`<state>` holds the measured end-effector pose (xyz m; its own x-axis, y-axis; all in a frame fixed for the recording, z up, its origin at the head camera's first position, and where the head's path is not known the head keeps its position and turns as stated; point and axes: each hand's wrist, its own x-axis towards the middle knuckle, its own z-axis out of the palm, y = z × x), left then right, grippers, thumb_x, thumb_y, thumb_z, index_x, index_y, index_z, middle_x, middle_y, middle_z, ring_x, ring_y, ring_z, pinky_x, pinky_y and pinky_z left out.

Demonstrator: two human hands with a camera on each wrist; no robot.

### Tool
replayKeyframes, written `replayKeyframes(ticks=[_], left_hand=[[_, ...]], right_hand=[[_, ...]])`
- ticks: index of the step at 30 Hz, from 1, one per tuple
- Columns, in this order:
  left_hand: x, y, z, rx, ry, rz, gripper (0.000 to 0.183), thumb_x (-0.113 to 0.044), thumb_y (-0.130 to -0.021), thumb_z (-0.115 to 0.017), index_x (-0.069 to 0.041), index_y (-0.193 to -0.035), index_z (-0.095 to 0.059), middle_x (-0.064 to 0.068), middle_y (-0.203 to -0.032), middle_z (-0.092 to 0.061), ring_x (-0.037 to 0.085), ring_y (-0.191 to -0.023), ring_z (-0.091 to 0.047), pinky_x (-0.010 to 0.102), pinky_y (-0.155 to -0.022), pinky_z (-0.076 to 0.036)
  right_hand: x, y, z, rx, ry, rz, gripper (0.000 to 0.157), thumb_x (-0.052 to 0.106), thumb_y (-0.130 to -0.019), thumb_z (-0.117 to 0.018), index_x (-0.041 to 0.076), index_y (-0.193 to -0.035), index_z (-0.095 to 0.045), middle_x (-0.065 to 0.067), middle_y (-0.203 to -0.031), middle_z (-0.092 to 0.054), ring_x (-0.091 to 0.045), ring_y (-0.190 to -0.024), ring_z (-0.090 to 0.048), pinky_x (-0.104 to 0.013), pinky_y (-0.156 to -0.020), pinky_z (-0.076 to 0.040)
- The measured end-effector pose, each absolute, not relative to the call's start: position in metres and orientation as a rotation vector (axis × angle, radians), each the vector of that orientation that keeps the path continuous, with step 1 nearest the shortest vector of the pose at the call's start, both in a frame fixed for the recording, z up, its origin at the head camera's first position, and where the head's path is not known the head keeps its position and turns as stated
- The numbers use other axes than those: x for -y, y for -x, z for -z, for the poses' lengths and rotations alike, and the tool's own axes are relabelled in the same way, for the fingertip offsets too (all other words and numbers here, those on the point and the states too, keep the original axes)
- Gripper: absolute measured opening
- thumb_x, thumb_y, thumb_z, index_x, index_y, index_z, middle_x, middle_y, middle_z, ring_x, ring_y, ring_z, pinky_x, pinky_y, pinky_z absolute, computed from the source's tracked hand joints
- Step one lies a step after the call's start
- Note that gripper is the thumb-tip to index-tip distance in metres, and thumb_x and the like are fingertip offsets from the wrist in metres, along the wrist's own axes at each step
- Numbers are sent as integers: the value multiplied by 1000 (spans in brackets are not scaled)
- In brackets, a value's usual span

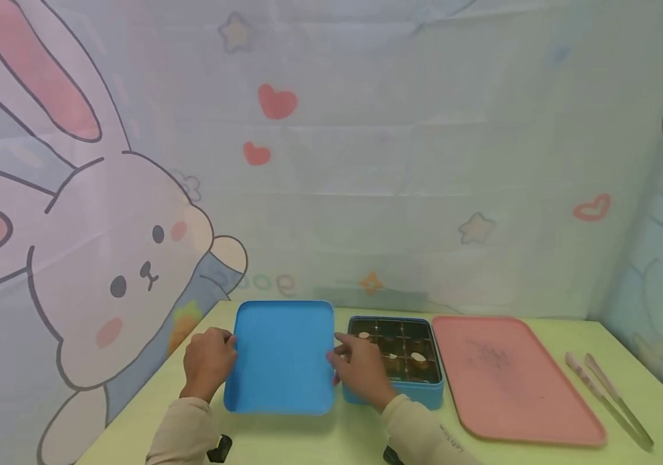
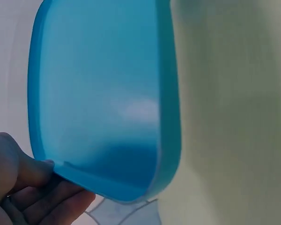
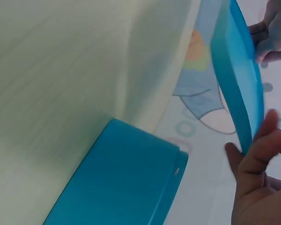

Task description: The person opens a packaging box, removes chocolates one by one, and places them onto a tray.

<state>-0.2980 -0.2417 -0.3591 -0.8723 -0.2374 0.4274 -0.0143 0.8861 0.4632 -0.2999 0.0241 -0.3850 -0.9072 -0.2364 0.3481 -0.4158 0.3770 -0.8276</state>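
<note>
A square blue lid (image 1: pixel 285 355) with a shallow raised rim is held up over the table, its hollow inner side showing. My left hand (image 1: pixel 209 365) pinches its left edge, with the thumb on the inner side in the left wrist view. On the opposite edge, my right hand (image 1: pixel 363 371) grips the rim; in the right wrist view the fingers (image 3: pixel 255 159) lie on both sides of it. Just right of the lid stands an uncovered blue box (image 1: pixel 412 392), partly hidden by my right hand. A brown divided insert (image 1: pixel 407 332) inside it carries a few small pale-topped pieces.
A pink tray (image 1: pixel 517 381) lies flat beside the box on the right. Farther right are metal tongs (image 1: pixel 612 400) with pale handles, spread apart. Behind the yellow-green table (image 1: pixel 285 442) hangs a cloth (image 1: pixel 401 161) printed with a rabbit, hearts and stars.
</note>
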Motion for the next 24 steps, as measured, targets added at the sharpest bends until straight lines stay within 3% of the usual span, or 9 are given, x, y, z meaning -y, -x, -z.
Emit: replayKeyframes(ticks=[3, 5, 9, 12, 13, 17, 19, 21, 24], left_hand=[[247, 305, 368, 2632, -192, 621, 30, -8, -96, -60, -1, -69, -70, 13, -62, -62, 29, -60, -59, 37, -50, -44], [250, 308, 374, 2672, -193, 612, 37, -8, -95, -60, -6, -58, -59, 5, -54, -49, 23, -56, -51, 32, -50, -36], [256, 314, 385, 2713, -184, 571, 45, -5, -93, -59, -13, -52, -41, -1, -53, -35, 20, -54, -43, 30, -49, -31], [258, 319, 391, 2730, -166, 562, 47, -5, -92, -57, -15, -51, -37, -3, -53, -32, 19, -54, -40, 29, -48, -28], [258, 320, 393, 2736, -162, 565, 48, -4, -92, -57, -16, -51, -36, -4, -53, -30, 18, -54, -38, 29, -48, -27], [257, 324, 399, 2752, -134, 559, 47, -3, -91, -57, -16, -51, -35, -4, -53, -28, 17, -54, -37, 29, -49, -27], [257, 325, 401, 2759, -133, 552, 48, -2, -90, -58, -16, -50, -35, -4, -53, -28, 17, -55, -38, 29, -49, -28], [257, 326, 404, 2758, -123, 539, 47, -3, -90, -59, -16, -50, -36, -4, -53, -29, 17, -55, -39, 29, -49, -29], [256, 328, 408, 2749, -109, 545, 48, -4, -90, -62, -15, -51, -37, -5, -53, -30, 17, -56, -39, 29, -49, -29]], right_hand=[[-18, 292, 386, 2575, -596, -1510, 63, 19, -97, -67, -10, -147, -42, -28, -126, -67, -15, -41, -60, -27, -51, -54], [-15, 286, 386, 2653, -598, -1496, 70, 24, -98, -67, -10, -151, -36, -28, -136, -61, -20, -41, -60, -35, -58, -58], [-10, 277, 391, 2753, -635, -1505, 80, 25, -95, -70, -11, -153, -29, -18, -88, -76, -27, -45, -64, -39, -73, -60], [-8, 274, 397, 2763, -661, -1499, 87, 15, -86, -79, -13, -152, -29, -4, -49, -62, -19, -43, -62, -41, -77, -62], [-7, 273, 400, 2759, -667, -1482, 90, 11, -82, -81, -14, -151, -29, -3, -50, -63, -16, -42, -62, -41, -76, -62], [-6, 276, 409, 2778, -679, -1369, 99, 11, -74, -88, -19, -148, -30, 2, -50, -64, -11, -43, -63, -51, -102, -53], [-7, 278, 412, 2813, -666, -1350, 106, 17, -72, -91, -20, -149, -28, 1, -52, -66, -13, -52, -68, -53, -106, -49], [-7, 279, 415, 2853, -651, -1309, 114, 23, -68, -94, -20, -149, -26, -4, -63, -72, -23, -78, -75, -54, -108, -48], [-6, 283, 415, 2910, -607, -1206, 121, 25, -61, -98, -20, -148, -28, -18, -91, -76, -39, -117, -65, -55, -108, -48]])
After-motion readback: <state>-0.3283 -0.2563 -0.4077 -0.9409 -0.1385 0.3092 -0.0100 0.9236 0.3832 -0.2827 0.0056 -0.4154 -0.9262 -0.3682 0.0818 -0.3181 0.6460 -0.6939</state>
